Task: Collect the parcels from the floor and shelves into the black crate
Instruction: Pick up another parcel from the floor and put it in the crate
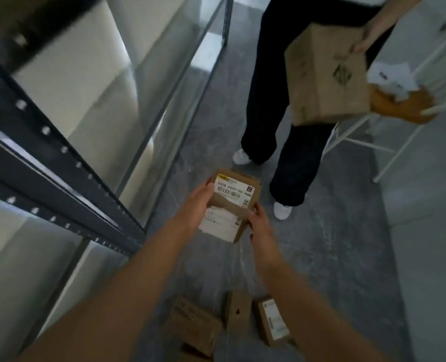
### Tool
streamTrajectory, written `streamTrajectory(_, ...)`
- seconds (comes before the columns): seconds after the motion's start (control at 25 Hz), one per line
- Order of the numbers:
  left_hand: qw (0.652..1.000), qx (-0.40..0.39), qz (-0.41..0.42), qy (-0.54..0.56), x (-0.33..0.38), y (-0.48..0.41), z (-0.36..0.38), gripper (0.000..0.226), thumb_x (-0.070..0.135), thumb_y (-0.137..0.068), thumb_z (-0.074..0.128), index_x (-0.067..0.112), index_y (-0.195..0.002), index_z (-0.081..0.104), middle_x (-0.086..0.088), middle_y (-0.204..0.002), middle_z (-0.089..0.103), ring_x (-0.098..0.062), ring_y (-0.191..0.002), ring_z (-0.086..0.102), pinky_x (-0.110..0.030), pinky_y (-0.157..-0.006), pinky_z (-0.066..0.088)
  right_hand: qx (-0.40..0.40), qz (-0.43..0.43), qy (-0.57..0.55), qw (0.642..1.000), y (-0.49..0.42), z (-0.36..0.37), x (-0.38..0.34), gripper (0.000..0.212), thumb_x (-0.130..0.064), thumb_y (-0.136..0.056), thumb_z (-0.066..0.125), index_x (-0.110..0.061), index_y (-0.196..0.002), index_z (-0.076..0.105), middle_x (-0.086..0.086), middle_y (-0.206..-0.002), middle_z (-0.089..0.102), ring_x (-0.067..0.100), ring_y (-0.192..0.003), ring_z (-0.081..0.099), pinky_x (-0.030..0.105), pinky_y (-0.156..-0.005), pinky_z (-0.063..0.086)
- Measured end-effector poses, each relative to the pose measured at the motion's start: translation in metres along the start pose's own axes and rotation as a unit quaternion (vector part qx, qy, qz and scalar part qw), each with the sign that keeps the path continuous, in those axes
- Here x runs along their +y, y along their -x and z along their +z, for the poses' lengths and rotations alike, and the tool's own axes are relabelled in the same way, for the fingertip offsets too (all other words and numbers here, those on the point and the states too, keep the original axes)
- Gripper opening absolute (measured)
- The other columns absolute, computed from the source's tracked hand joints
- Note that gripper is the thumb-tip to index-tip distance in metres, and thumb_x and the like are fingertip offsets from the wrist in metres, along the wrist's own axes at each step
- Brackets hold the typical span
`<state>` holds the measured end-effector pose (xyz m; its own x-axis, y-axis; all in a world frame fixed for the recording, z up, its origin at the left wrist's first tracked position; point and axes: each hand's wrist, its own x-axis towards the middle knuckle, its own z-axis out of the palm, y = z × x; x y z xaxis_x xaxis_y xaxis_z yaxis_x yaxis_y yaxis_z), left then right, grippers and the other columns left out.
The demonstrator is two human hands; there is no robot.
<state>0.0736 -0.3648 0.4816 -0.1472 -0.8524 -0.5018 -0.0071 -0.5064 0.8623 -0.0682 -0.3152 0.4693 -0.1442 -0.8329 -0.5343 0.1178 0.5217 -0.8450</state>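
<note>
Cardboard parcel (pixel 232 205), labelled on top, is clamped between the left hand (pixel 199 202) and right hand (pixel 258 226), fingers curled closed against opposite sides, so weak side pressure could drop it onto the floor parcels (pixel 237 325) below the fingers.

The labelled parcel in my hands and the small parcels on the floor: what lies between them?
Head view: only bare grey floor between labelled parcel and floor parcels.
</note>
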Motion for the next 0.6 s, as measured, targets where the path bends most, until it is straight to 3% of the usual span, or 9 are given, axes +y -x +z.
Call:
streamTrajectory(0.12,0.999,-0.003,0.037,0.007,0.088,0.06,0.004,0.029,0.033,-0.1,0.032,0.035,-0.097,0.061,0.001,-0.097,0.07,-0.012,-0.084,0.066,-0.026,-0.068,0.053,0.003,-0.042,-0.014,0.999,0.056,0.006,-0.077,0.025,-0.028,-0.095,0.046,-0.043,-0.115,0.053,-0.021,-0.107,0.062,-0.013,-0.088,0.061,0.003,-0.055,0.045)
streamTrajectory(0.2,0.996,-0.017,0.085,-0.018,0.143,0.102,0.004,0.03,0.031,-0.101,0.032,0.038,-0.103,0.061,0.01,-0.096,0.07,0.001,-0.078,0.067,-0.014,-0.061,0.051,0.006,-0.065,-0.014,0.998,0.089,0.009,-0.131,0.034,-0.026,-0.095,0.046,-0.034,-0.128,0.05,-0.01,-0.116,0.063,0.005,-0.103,0.062,0.012,-0.063,0.051)
streamTrajectory(0.28,0.989,-0.015,0.137,-0.053,0.19,0.143,0.003,0.033,0.028,-0.101,0.033,0.028,-0.124,0.056,0.009,-0.115,0.063,0.004,-0.094,0.061,-0.011,-0.077,0.046,0.003,-0.087,-0.029,0.996,0.122,0.009,-0.176,0.039,-0.028,-0.095,0.045,-0.031,-0.133,0.047,-0.003,-0.123,0.063,0.013,-0.107,0.062,0.023,-0.075,0.055)
streamTrajectory(0.36,0.976,-0.004,0.198,-0.092,0.226,0.182,-0.003,0.04,0.027,-0.1,0.035,0.022,-0.14,0.043,0.004,-0.135,0.052,-0.003,-0.115,0.049,-0.013,-0.091,0.039,-0.019,-0.142,-0.019,0.989,0.148,0.013,-0.217,0.035,-0.03,-0.095,0.044,-0.031,-0.129,0.051,-0.005,-0.116,0.066,0.006,-0.094,0.067,0.02,-0.067,0.055)
streamTrajectory(0.4,0.971,0.003,0.216,-0.099,0.237,0.198,-0.005,0.042,0.027,-0.1,0.035,0.022,-0.142,0.039,0.003,-0.138,0.049,-0.004,-0.117,0.046,-0.007,-0.087,0.039,-0.033,-0.158,-0.019,0.987,0.159,0.016,-0.231,0.033,-0.03,-0.095,0.044,-0.03,-0.126,0.054,-0.006,-0.111,0.067,0.003,-0.086,0.069,0.017,-0.06,0.054)
streamTrajectory(0.48,0.965,0.028,0.243,-0.095,0.257,0.238,-0.009,0.043,0.026,-0.101,0.033,0.022,-0.144,0.036,0.005,-0.132,0.052,0.003,-0.103,0.053,0.004,-0.064,0.041,-0.076,-0.191,-0.018,0.979,0.189,0.026,-0.257,0.028,-0.031,-0.094,0.045,-0.032,-0.119,0.058,-0.007,-0.106,0.069,0.003,-0.081,0.07,0.016,-0.056,0.053)
streamTrajectory(0.52,0.962,0.046,0.251,-0.093,0.266,0.258,-0.01,0.042,0.027,-0.101,0.033,0.024,-0.143,0.036,0.009,-0.123,0.054,0.011,-0.09,0.055,0.005,-0.055,0.04,-0.097,-0.207,-0.001,0.973,0.204,0.032,-0.27,0.025,-0.033,-0.094,0.045,-0.036,-0.114,0.059,-0.008,-0.104,0.069,0.004,-0.081,0.07,0.016,-0.055,0.053)
streamTrajectory(0.6,0.953,0.069,0.281,-0.083,0.278,0.293,-0.015,0.037,0.029,-0.1,0.034,0.032,-0.136,0.04,0.02,-0.107,0.056,0.019,-0.078,0.056,0.003,-0.052,0.041,-0.132,-0.227,0.015,0.965,0.23,0.044,-0.288,0.024,-0.035,-0.096,0.042,-0.038,-0.115,0.056,-0.007,-0.109,0.067,0.006,-0.087,0.067,0.018,-0.06,0.053)
